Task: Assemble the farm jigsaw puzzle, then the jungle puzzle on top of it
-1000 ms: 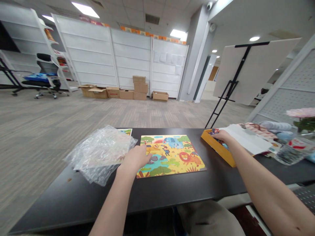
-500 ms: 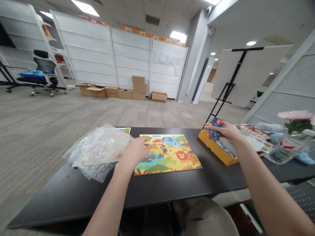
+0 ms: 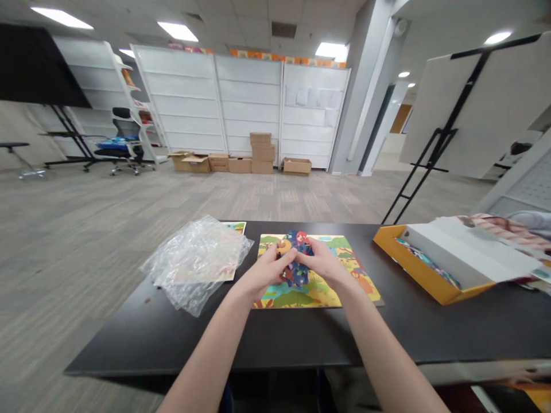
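Note:
A small bunch of dark blue puzzle pieces (image 3: 298, 274) with colourful pictures is held between both hands. My left hand (image 3: 272, 268) grips its left side, fingers curled around it. From the right, my right hand (image 3: 323, 261) closes on the same pieces, and the fingertips of the two hands nearly meet. Beneath them lies a yellow animal puzzle board (image 3: 321, 295), flat on the black table; the hands cover its middle. To the right stands an open yellow box (image 3: 413, 274) with more colourful pieces (image 3: 430, 264) inside.
Crumpled clear plastic wrap (image 3: 196, 258) lies left of the board, over a printed sheet (image 3: 236, 228). The black table's (image 3: 181, 344) front edge runs close to my forearms. Beyond the box is striped cloth (image 3: 503, 229). A board on a black easel (image 3: 439, 143) stands behind the table.
My right hand has carried the dark blue pieces from the yellow box to above the board. My left hand has left the board's edge and taken hold of them too. The view has turned right.

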`<state>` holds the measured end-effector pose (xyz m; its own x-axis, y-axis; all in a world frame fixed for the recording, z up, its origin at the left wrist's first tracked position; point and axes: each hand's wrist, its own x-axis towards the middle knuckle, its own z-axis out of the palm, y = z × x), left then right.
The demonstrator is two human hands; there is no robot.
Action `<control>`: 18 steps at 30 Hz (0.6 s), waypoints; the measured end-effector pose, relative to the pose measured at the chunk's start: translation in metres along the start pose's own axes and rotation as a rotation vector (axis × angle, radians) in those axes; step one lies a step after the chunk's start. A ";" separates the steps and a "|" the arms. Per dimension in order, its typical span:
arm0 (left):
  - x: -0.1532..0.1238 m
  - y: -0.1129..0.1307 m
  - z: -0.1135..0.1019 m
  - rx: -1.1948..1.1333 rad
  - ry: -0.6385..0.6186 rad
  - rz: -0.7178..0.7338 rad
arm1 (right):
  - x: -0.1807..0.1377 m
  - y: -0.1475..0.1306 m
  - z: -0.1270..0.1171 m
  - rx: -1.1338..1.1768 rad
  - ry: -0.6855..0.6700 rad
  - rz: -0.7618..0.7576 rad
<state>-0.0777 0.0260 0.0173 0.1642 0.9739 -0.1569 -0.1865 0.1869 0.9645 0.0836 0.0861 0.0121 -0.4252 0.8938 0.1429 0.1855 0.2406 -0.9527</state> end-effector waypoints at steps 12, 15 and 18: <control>0.023 -0.021 0.006 -0.149 0.054 0.001 | -0.013 0.005 0.000 -0.335 -0.044 -0.125; 0.021 -0.023 0.003 -0.088 0.014 -0.021 | -0.020 0.008 -0.007 -0.315 -0.094 -0.120; 0.019 -0.023 -0.001 -0.040 0.011 0.036 | -0.028 0.009 -0.015 -0.307 -0.083 -0.044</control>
<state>-0.0707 0.0404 -0.0084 0.1462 0.9813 -0.1249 -0.2307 0.1566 0.9604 0.1105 0.0692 0.0033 -0.5071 0.8491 0.1479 0.4189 0.3928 -0.8187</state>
